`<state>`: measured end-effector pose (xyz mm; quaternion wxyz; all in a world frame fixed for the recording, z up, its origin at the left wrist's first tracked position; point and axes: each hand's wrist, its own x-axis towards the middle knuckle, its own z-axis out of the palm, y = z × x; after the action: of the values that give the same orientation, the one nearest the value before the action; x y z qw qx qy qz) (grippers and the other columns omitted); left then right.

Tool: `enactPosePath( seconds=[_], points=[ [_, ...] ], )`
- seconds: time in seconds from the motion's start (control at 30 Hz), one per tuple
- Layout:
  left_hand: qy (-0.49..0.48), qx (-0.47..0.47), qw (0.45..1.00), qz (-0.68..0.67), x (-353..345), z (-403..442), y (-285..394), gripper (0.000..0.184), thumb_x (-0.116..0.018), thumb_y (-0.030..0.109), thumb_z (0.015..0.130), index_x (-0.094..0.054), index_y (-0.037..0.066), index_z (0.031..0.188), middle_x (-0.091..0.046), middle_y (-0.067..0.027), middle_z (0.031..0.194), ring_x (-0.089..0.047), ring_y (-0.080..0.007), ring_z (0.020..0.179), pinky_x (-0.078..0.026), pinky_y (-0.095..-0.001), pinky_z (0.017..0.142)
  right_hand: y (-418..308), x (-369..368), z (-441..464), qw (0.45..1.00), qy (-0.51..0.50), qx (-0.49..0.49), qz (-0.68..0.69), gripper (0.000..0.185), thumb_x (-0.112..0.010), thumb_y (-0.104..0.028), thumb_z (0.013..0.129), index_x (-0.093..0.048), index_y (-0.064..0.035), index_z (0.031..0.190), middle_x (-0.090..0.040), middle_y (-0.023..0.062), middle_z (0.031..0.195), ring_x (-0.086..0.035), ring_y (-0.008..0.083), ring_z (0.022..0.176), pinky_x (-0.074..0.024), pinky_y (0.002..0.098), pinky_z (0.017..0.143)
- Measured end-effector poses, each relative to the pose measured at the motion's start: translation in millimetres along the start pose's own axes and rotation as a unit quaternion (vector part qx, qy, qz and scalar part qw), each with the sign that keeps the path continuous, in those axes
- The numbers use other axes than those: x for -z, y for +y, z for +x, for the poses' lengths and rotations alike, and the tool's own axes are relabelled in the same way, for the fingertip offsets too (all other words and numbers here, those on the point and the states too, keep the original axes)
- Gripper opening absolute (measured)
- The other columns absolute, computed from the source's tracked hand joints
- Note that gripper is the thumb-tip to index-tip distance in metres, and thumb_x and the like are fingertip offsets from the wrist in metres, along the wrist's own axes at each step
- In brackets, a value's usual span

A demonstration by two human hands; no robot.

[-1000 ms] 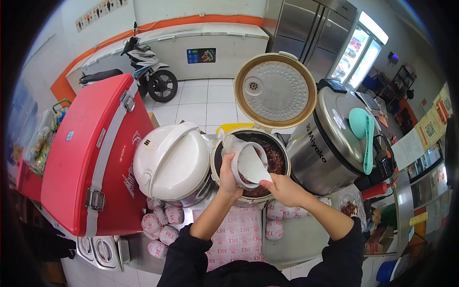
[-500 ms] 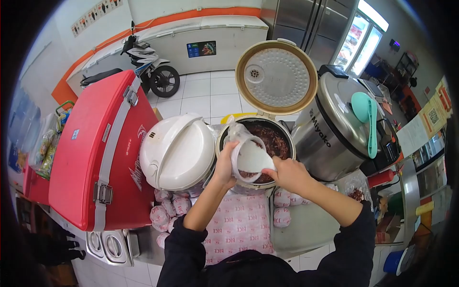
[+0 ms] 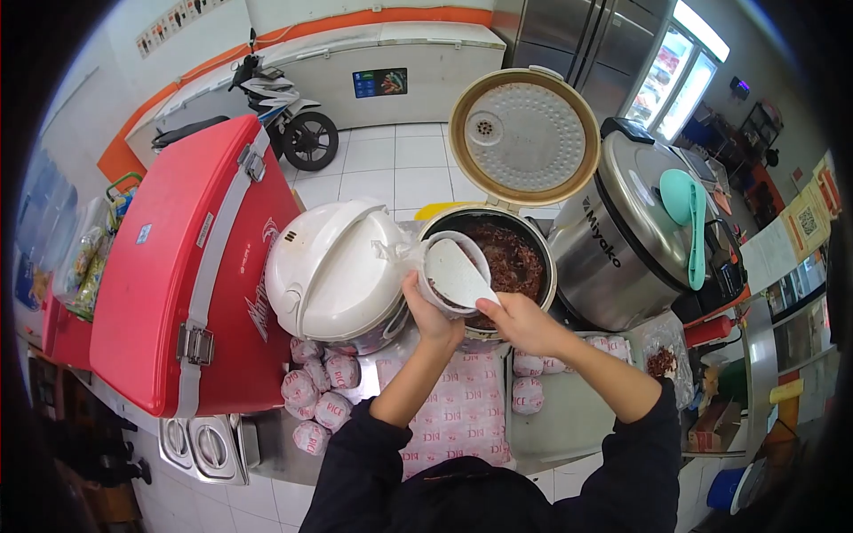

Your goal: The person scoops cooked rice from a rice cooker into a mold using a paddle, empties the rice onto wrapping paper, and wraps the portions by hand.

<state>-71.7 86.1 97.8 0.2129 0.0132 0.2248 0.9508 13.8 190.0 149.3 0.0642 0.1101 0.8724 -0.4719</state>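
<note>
My left hand (image 3: 433, 313) is wrapped round a round, clear plastic tub (image 3: 479, 255), with a crumpled plastic bag (image 3: 402, 253) at its left side. A white rice paddle (image 3: 458, 277) is gripped by its handle in my right hand (image 3: 522, 322), its blade inside the tub's mouth. Some dark rice shows at the tub's lower edge. Both hands are over the near left rim of an open rice cooker (image 3: 552, 277). Dark reddish rice (image 3: 515, 258) lies inside it, and its lid (image 3: 542, 133) stands raised behind.
A closed white rice cooker (image 3: 342, 275) and red cool box (image 3: 169, 266) stand left. On the right is a steel Miyako cooker (image 3: 591, 240) with a turquoise paddle (image 3: 695, 222). Printed wrapping paper (image 3: 453, 409), wrapped balls (image 3: 333, 410) and a tray (image 3: 560, 435) are nearer me.
The tub has turned from tilted over the cooker to more upright, its mouth facing up. My hands have shifted slightly, and the whole view has moved a little.
</note>
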Motion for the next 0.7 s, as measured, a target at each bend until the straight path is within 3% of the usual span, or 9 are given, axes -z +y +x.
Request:
enactPosePath(
  seconds=[0.07, 0.13, 0.2, 0.27, 0.33, 0.4, 0.53, 0.63, 0.7],
  points=[
    [0.013, 0.004, 1.000, -0.002, -0.1, 1.7, 4.2, 0.053, -0.027, 0.043, 0.088, -0.051, 0.006, 0.116, -0.057, -0.0093, 0.114, -0.054, -0.0237, 0.106, -0.042, -0.0365, 0.092, -6.8, 15.6, -1.0, 0.998, -0.044, -0.026, 0.045, 0.045, -0.043, -0.041, 0.093, -0.055, -0.0014, 0.076, -0.051, 0.0040, 0.060, -0.048, 0.0114, 0.054, -0.0410, 0.0303, 0.051],
    [0.005, 0.000, 0.999, -0.036, 4.1, 7.6, 10.8, 0.055, -0.026, 0.045, 0.088, -0.050, 0.005, 0.119, -0.056, -0.0106, 0.116, -0.054, -0.0258, 0.106, -0.042, -0.0391, 0.092, -18.5, 40.7, -7.7, 0.987, -0.072, -0.087, 0.113, 0.042, -0.043, -0.041, 0.093, -0.051, -0.0050, 0.074, -0.045, -0.0009, 0.059, -0.043, 0.0080, 0.054, -0.0370, 0.0260, 0.048],
    [-0.030, 0.051, 0.995, -0.080, 17.8, 2.0, 24.3, 0.056, -0.026, 0.046, 0.088, -0.050, 0.006, 0.119, -0.056, -0.0111, 0.117, -0.053, -0.0267, 0.107, -0.043, -0.0411, 0.092, -21.2, 57.2, -13.2, 0.995, 0.006, -0.039, 0.094, 0.039, -0.043, -0.041, 0.093, -0.049, -0.0051, 0.077, -0.044, -0.0017, 0.062, -0.042, 0.0062, 0.057, -0.0359, 0.0231, 0.049],
    [-0.028, 0.068, 0.995, -0.073, 33.1, -13.7, 36.2, 0.055, -0.028, 0.048, 0.088, -0.049, 0.008, 0.120, -0.055, -0.0110, 0.118, -0.053, -0.0276, 0.109, -0.043, -0.0423, 0.094, -0.9, 65.7, -3.1, 0.996, 0.072, -0.028, 0.038, 0.036, -0.045, -0.037, 0.093, -0.049, -0.0024, 0.084, -0.049, 0.0025, 0.067, -0.047, 0.0096, 0.061, -0.0393, 0.0258, 0.054],
    [-0.036, 0.146, 0.981, -0.125, 47.4, -43.0, 41.9, 0.054, -0.031, 0.048, 0.088, -0.049, 0.009, 0.121, -0.054, -0.0104, 0.119, -0.053, -0.0281, 0.108, -0.042, -0.0430, 0.094, 28.4, 63.2, 27.3, 0.990, 0.082, -0.053, -0.102, 0.034, -0.048, -0.032, 0.089, -0.054, 0.0017, 0.086, -0.059, 0.0135, 0.073, -0.058, 0.0232, 0.067, -0.0450, 0.0337, 0.062],
    [-0.027, 0.188, 0.969, -0.158, 72.2, -79.0, 36.5, 0.053, -0.033, 0.048, 0.088, -0.049, 0.011, 0.121, -0.054, -0.0101, 0.121, -0.053, -0.0284, 0.109, -0.042, -0.0439, 0.095, 65.2, 52.7, 65.9, 0.954, 0.071, 0.042, -0.287, 0.032, -0.051, -0.027, 0.084, -0.060, 0.0036, 0.088, -0.062, 0.0229, 0.086, -0.060, 0.0362, 0.083, -0.0463, 0.0404, 0.073],
    [0.044, 0.305, 0.940, -0.146, 130.3, -141.7, 21.9, 0.053, -0.032, 0.047, 0.089, -0.050, 0.010, 0.122, -0.055, -0.0106, 0.120, -0.054, -0.0290, 0.109, -0.043, -0.0451, 0.093, 68.8, 23.8, 78.9, 0.929, 0.133, 0.054, -0.342, 0.026, -0.054, -0.023, 0.080, -0.063, -0.0013, 0.089, -0.062, 0.0195, 0.089, -0.058, 0.0377, 0.086, -0.0450, 0.0429, 0.076],
    [0.084, 0.250, 0.927, 0.267, 176.4, -161.5, 11.6, 0.037, -0.050, 0.028, 0.086, -0.053, 0.006, 0.115, -0.058, -0.0088, 0.113, -0.057, -0.0256, 0.101, -0.046, -0.0435, 0.087, 45.6, -7.0, 28.2, 0.851, 0.362, 0.245, -0.289, 0.013, -0.057, -0.014, 0.080, -0.060, -0.0068, 0.090, -0.056, 0.0099, 0.084, -0.057, 0.0308, 0.081, -0.0429, 0.0406, 0.069],
    [-0.182, 0.011, 0.742, 0.645, 193.0, -166.9, -3.3, 0.051, -0.069, 0.020, 0.070, -0.052, 0.005, 0.115, -0.055, -0.0120, 0.114, -0.053, -0.0274, 0.106, -0.044, -0.0447, 0.087, 41.2, -34.1, -11.2, 0.898, 0.368, 0.179, -0.161, 0.011, -0.058, -0.014, 0.080, -0.059, -0.0054, 0.087, -0.057, 0.0094, 0.085, -0.057, 0.0289, 0.084, -0.0423, 0.0414, 0.070]
  ],
)
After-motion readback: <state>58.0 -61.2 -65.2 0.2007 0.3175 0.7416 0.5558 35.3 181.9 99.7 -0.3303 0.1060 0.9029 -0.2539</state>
